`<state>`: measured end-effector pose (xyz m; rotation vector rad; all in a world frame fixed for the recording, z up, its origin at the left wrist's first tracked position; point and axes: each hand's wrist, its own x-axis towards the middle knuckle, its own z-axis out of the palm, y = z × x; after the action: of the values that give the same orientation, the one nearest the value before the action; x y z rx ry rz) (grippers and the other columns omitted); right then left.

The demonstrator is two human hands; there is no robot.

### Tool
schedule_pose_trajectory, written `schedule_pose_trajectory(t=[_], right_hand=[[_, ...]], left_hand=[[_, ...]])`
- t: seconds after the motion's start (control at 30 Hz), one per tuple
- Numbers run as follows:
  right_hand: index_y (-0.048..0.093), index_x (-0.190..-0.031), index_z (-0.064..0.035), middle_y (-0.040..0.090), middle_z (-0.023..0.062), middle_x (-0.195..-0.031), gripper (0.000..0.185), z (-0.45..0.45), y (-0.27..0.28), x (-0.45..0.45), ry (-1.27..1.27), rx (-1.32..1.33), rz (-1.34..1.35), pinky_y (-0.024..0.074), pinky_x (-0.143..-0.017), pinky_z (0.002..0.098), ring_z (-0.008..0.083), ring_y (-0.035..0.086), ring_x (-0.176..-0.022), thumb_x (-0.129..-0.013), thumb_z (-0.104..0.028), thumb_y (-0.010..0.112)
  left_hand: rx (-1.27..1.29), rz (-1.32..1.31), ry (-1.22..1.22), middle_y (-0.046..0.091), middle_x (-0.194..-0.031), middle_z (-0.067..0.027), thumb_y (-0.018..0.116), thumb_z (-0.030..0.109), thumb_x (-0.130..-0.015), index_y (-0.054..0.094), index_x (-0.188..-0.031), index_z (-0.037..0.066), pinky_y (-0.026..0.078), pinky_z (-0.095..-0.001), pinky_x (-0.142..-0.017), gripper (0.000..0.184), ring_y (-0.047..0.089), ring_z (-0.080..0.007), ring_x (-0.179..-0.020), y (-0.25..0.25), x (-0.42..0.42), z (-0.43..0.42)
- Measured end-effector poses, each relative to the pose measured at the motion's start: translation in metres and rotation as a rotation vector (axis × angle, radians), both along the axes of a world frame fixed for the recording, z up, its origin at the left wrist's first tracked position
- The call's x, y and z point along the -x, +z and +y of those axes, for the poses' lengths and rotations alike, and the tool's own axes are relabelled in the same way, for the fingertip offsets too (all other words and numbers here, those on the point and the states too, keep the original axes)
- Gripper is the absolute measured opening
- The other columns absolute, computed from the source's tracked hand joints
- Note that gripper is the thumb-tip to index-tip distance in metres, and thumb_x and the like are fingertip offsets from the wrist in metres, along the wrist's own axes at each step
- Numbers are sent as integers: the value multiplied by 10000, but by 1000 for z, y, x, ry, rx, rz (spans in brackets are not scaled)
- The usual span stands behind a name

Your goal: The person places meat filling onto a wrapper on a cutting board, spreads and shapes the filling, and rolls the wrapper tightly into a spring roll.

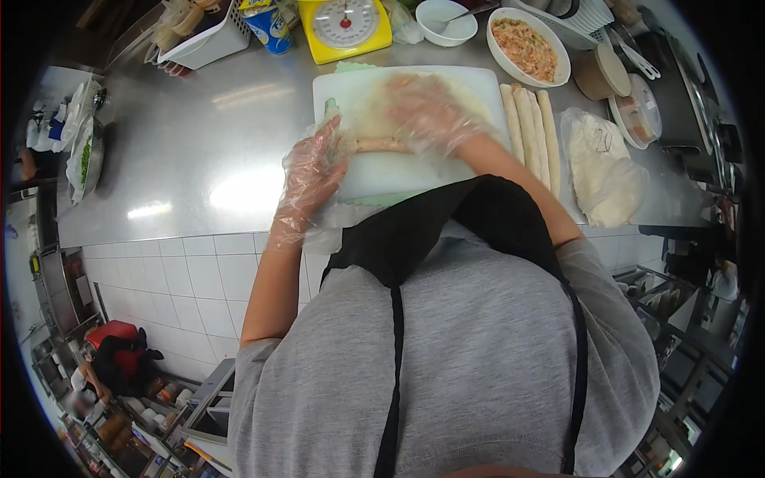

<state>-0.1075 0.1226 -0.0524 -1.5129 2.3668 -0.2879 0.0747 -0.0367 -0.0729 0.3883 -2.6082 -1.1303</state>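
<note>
A white cutting board (486, 88) lies in front of me with a thin pale sheet (362, 111), apparently a wrapper, spread on it. Across the board runs a slim filled roll (384, 145). My left hand (315, 171), in a clear plastic glove, is at the roll's left end, fingers pointing away from me and partly extended. Over the sheet and the roll's right part is my gloved right hand (434, 115), its fingers smeared by motion, so their grip is unclear. Several finished pale rolls (531, 135) lie side by side at the board's right edge.
A bowl of orange-pink filling (562, 68), a white bowl with a spoon (434, 33) and a yellow scale (382, 30) line the back. Bagged white wrappers (602, 171) and a lidded tub (647, 111) sit right. A basket (215, 48) stands back left; greens (86, 163) far left.
</note>
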Motion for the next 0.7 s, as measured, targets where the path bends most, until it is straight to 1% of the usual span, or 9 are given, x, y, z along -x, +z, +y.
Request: schedule_pose_trajectory(t=[0.03,0.1,0.13,0.2,0.27,0.3,0.37,0.5,0.7], right_hand=[[568,-1223,-178,454,58,-1366,485,6,-1,16,-118,-20,83,185,-1108,415,245,381,-1283,-933,-492,340],[494,-1292,-90,480,125,-1333,457,10,19,48,-102,-117,46,300,-1064,390,293,461,-1208,-954,-378,387],[488,-1301,-93,464,126,-1353,515,20,-16,85,-72,335,-243,281,-1080,381,289,429,-1247,-945,-441,357],[482,-1309,-96,448,126,-1373,576,23,-33,114,-38,784,-536,261,-1096,373,286,396,-1286,-935,-504,327],[475,-1317,-95,427,135,-1389,667,7,20,119,-649,24,209,275,-1089,382,292,390,-1290,-915,-584,265],[475,-1317,-95,427,135,-1389,667,5,12,132,-650,26,208,275,-1089,382,292,390,-1290,-915,-584,265],[465,-1324,-81,426,144,-1387,761,-1,-5,163,-430,-140,365,281,-1085,399,302,397,-1283,-882,-655,234],[452,-1342,-101,432,136,-1384,780,4,0,155,-498,-80,320,273,-1089,401,304,400,-1282,-872,-677,216],[429,-1363,-122,438,129,-1382,819,15,42,105,-433,-221,205,243,-1100,399,304,395,-1284,-848,-714,196]], left_hand=[[-1,2,3,629,-1075,-146,670,108,-754,460,-1322,171,433,-431,-890,608,555,-351,-993,-1,-1,0],[34,-5,-5,629,-1071,-148,670,131,-767,465,-1319,166,434,-429,-890,590,555,-351,-991,-1,-1,-2],[30,-3,-2,629,-1071,-148,670,131,-767,465,-1319,166,434,-429,-890,590,555,-351,-991,-1,0,-2],[-1,20,4,621,-1089,-152,670,144,-768,462,-1324,165,432,-429,-896,594,553,-354,-995,-1,1,0],[3,-11,5,619,-1095,-154,669,147,-768,461,-1325,166,430,-429,-900,595,551,-353,-999,2,0,0],[8,-38,6,617,-1100,-156,669,150,-768,460,-1327,167,429,-429,-903,597,550,-353,-1004,3,1,0],[20,-39,-3,616,-1102,-156,668,149,-769,457,-1330,168,428,-429,-904,600,548,-352,-1009,1,1,-2],[-5,-14,-9,614,-1107,-158,667,147,-769,450,-1336,171,427,-429,-905,608,545,-352,-1015,-2,0,-3],[-10,-7,-3,616,-1109,-153,674,143,-761,454,-1333,177,429,-428,-904,613,554,-353,-1001,0,1,-1]])
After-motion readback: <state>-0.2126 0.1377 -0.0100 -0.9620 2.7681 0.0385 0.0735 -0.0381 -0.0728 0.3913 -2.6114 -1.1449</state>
